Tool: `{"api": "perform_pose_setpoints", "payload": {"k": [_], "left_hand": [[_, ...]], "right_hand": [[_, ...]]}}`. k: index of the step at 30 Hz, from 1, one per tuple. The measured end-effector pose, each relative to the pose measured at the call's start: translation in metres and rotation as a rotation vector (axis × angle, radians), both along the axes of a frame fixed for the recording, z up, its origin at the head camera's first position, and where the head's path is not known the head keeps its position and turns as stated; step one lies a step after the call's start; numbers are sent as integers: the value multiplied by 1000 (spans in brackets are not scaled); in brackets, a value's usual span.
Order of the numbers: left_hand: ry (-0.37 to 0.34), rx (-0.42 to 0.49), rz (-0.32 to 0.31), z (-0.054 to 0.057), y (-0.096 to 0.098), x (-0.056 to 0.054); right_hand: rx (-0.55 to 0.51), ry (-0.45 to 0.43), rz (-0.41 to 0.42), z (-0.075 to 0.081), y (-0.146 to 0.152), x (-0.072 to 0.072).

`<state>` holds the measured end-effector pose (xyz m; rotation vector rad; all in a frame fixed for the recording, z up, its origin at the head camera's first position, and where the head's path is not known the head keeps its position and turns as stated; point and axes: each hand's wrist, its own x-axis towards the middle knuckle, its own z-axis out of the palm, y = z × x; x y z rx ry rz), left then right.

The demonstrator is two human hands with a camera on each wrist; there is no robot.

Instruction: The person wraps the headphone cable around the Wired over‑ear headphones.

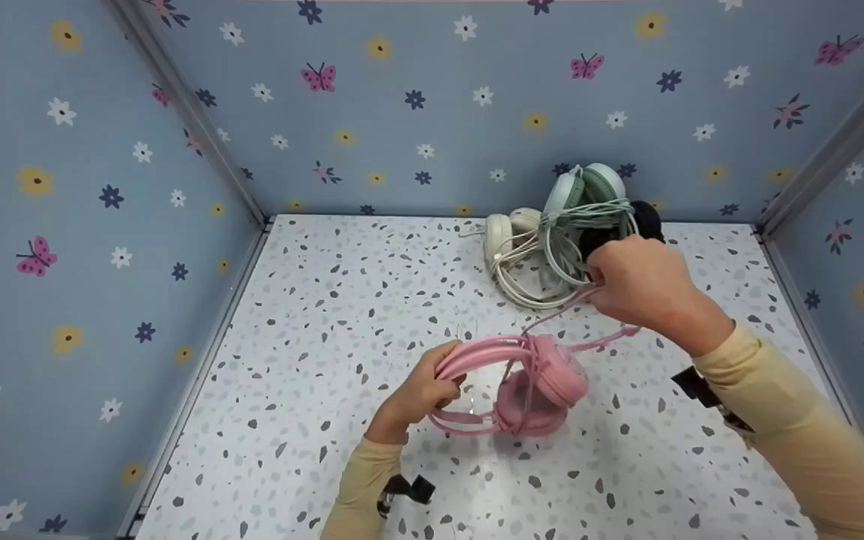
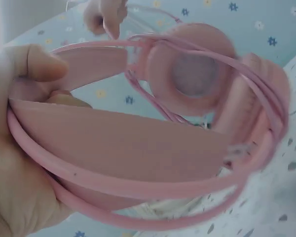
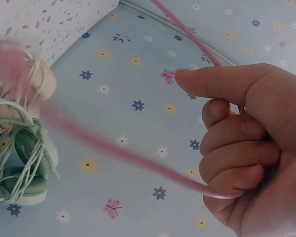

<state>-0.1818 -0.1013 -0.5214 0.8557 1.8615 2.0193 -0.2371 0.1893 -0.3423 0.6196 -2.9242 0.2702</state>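
Observation:
Pink headphones (image 1: 541, 382) are held off the speckled table by my left hand (image 1: 424, 386), which grips the headband (image 2: 123, 143) at its top. Strands of pink cable are wound around the ear cups (image 2: 195, 69). My right hand (image 1: 638, 285) has its fingers curled round a length of the pink cable (image 3: 133, 158), up and to the right of the headphones. Part of the cable runs through that fist, and its hidden stretch cannot be seen. In the right wrist view the cable arcs away blurred toward the left.
Against the back wall sit green headphones (image 1: 565, 193), cream headphones (image 1: 498, 240) and something black (image 1: 646, 219), partly behind my right hand. The green and cream pairs have cables wound around them. Flower-patterned panels (image 1: 417, 97) enclose the white speckled table (image 1: 312, 322).

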Motion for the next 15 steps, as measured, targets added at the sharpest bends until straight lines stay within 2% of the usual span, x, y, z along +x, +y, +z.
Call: {"api": "perform_pose_setpoints", "payload": {"k": [2, 5, 7, 9, 12, 15], "left_hand": [[19, -8, 29, 1, -2, -2], [44, -50, 42, 2, -2, -4], [46, -68, 49, 0, -3, -5], [23, -63, 65, -4, -5, -4], [-13, -57, 126, -11, -8, -1], [-84, 8, 216, -14, -8, 1]], "right_hand": [[-62, 63, 22, 3, 6, 0], [-178, 204, 68, 3, 19, -8], [-227, 293, 93, 3, 30, -14], [-241, 342, 98, 5, 41, -15], [-183, 298, 76, 14, 52, -1], [-115, 96, 130, 20, 56, 26]]}}
